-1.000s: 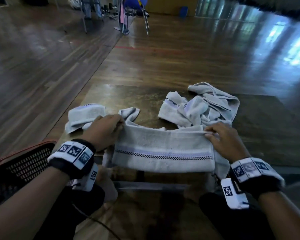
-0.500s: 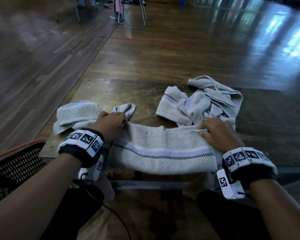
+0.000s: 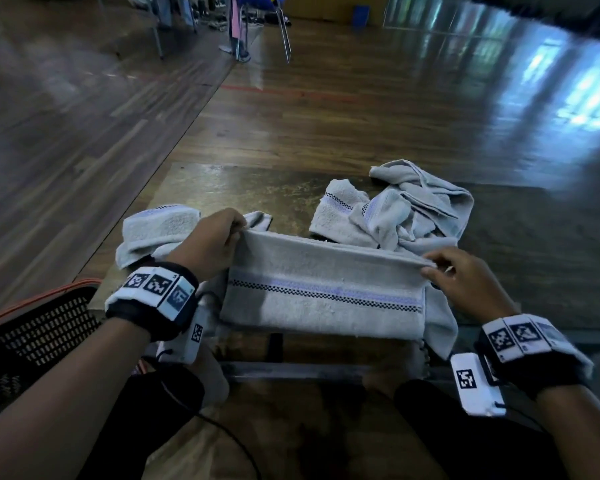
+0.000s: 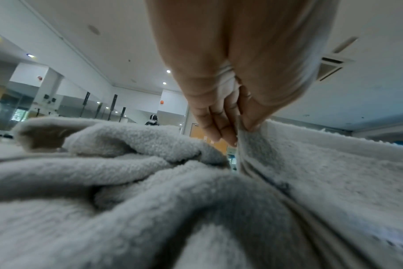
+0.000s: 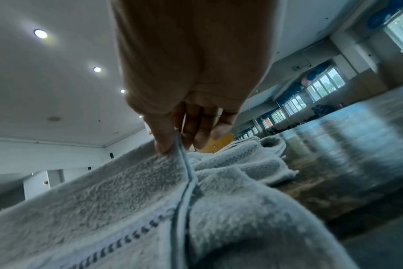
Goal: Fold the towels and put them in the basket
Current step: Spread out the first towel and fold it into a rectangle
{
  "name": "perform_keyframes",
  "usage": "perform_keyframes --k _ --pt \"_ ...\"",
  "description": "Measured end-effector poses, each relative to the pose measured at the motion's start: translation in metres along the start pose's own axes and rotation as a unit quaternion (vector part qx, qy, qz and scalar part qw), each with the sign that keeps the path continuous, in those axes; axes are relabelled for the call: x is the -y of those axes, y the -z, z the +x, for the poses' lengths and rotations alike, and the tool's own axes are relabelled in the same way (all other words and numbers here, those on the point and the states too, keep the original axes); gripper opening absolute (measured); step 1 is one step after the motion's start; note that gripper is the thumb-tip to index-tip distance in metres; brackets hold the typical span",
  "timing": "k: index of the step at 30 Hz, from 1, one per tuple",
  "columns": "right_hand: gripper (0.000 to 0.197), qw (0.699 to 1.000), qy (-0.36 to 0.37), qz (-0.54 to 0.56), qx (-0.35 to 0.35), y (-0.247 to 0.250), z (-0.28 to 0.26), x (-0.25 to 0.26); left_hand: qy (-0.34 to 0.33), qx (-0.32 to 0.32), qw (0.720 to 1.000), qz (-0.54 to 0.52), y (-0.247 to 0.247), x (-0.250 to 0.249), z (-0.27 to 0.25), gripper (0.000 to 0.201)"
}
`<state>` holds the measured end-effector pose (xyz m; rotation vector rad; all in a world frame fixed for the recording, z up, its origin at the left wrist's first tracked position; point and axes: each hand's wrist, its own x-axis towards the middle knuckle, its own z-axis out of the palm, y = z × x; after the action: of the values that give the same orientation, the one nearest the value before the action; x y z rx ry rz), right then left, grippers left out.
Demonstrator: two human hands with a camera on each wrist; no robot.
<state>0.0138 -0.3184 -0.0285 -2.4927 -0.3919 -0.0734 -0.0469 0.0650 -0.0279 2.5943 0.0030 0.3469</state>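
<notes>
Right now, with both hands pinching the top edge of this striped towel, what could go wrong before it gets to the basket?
1. The striped towel is held only by a pinch at each top corner, left hand and right hand; a slip could undo the fold.
2. Its right end hangs off the table edge and may drag.
3. The crumpled towels lie right behind it; pushing forward could snag them.

A worn brown table (image 3: 222,181) stands on a glossy wooden floor (image 3: 361,109). Far back, chairs (image 3: 257,26) with metal legs stand near a blue bin (image 3: 361,15). Round ceiling lights (image 5: 40,33) glow overhead.
</notes>
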Motion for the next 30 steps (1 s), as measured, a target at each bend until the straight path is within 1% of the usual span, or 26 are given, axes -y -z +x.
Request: perform_keyframes --k 2,4,5,7,9,10,11,12,13,14,15,16,17,18,19,20,21,22,23,24,25,26,27,29,30 --pt "0.020 1.000 0.010 -0.004 0.002 0.003 -0.007 -0.001 -0.027 -0.017 0.999 -0.010 0.003 -0.003 -0.008 0.025" --pt "0.013 1.000 0.013 0.014 -0.010 0.010 -0.013 -0.003 -0.063 -0.030 0.997 -0.041 0.009 -0.002 -0.016 0.022" --pt "0.013 1.000 0.013 0.023 -0.014 0.013 -0.015 -0.004 -0.070 -0.028 0.995 -0.059 0.013 0.000 -0.020 0.020" --pt "0.014 0.999 0.009 0.032 -0.006 0.014 -0.017 -0.004 -0.050 -0.011 0.995 -0.091 0.018 0.003 -0.025 0.020" --pt "0.014 0.999 -0.008 0.032 0.012 0.007 -0.011 0.001 -0.013 0.006 0.996 -0.091 0.018 0.002 -0.024 0.021" --pt "0.015 1.000 -0.011 0.025 0.010 0.003 -0.006 0.006 0.003 0.004 0.996 -0.085 0.017 -0.001 -0.022 0.022" --pt "0.016 1.000 -0.006 0.013 -0.008 0.000 0.000 0.012 0.017 -0.010 0.996 -0.081 0.017 -0.007 -0.019 0.022" --pt "0.016 0.999 0.008 0.003 -0.045 -0.002 0.006 0.019 0.022 -0.037 0.996 -0.081 0.019 -0.015 -0.016 0.022" --pt "0.016 0.995 0.028 0.005 -0.100 -0.001 0.012 0.026 0.009 -0.081 0.993 -0.082 0.023 -0.023 -0.015 0.022" --pt "0.016 0.984 0.051 0.022 -0.168 0.003 0.017 0.033 -0.026 -0.146 0.986 -0.080 0.030 -0.029 -0.014 0.022" --pt "0.016 0.968 0.073 0.051 -0.237 0.008 0.021 0.038 -0.071 -0.218 0.971 -0.070 0.038 -0.034 -0.015 0.021" --pt "0.017 0.948 0.097 0.077 -0.293 0.014 0.022 0.042 -0.117 -0.283 0.950 -0.056 0.046 -0.035 -0.017 0.020" --pt "0.017 0.932 0.123 0.085 -0.331 0.018 0.021 0.044 -0.155 -0.332 0.929 -0.043 0.051 -0.034 -0.020 0.020" --pt "0.017 0.922 0.152 0.068 -0.349 0.020 0.019 0.044 -0.178 -0.362 0.915 -0.030 0.054 -0.031 -0.023 0.019" --pt "0.017 0.920 0.181 0.035 -0.345 0.020 0.015 0.042 -0.188 -0.368 0.911 -0.012 0.053 -0.026 -0.025 0.019" --pt "0.016 0.925 0.205 -0.004 -0.320 0.018 0.011 0.039 -0.190 -0.343 0.920 0.014 0.050 -0.020 -0.028 0.019" --pt "0.016 0.934 0.220 -0.041 -0.278 0.014 0.008 0.035 -0.186 -0.282 0.940 0.052 0.044 -0.012 -0.031 0.018" --pt "0.016 0.945 0.222 -0.074 -0.227 0.010 0.004 0.028 -0.180 -0.188 0.961 0.093 0.036 -0.004 -0.034 0.018" --pt "0.016 0.955 0.213 -0.104 -0.176 0.004 0.000 0.020 -0.172 -0.079 0.973 0.130 0.028 0.004 -0.037 0.019" --pt "0.017 0.963 0.200 -0.131 -0.127 -0.002 -0.005 0.012 -0.163 0.019 0.973 0.162 0.019 0.010 -0.041 0.020" --pt "0.016 0.966 0.188 -0.158 -0.081 -0.009 -0.010 0.002 -0.156 0.088 0.966 0.188 0.010 0.014 -0.045 0.020" --pt "0.015 0.966 0.179 -0.180 -0.042 -0.015 -0.015 -0.006 -0.155 0.128 0.958 0.205 0.003 0.016 -0.049 0.022" --pt "0.018 0.966 0.169 -0.194 -0.012 -0.020 -0.018 -0.014 -0.154 0.151 0.952 0.219 -0.003 0.017 -0.051 0.024" --pt "0.025 0.970 0.142 -0.195 0.028 -0.025 -0.022 -0.023 -0.158 0.166 0.944 0.239 -0.011 0.017 -0.054 0.021" --pt "0.025 0.971 0.138 -0.192 0.033 -0.025 -0.022 -0.026 -0.160 0.165 0.943 0.240 -0.012 0.018 -0.055 0.020"
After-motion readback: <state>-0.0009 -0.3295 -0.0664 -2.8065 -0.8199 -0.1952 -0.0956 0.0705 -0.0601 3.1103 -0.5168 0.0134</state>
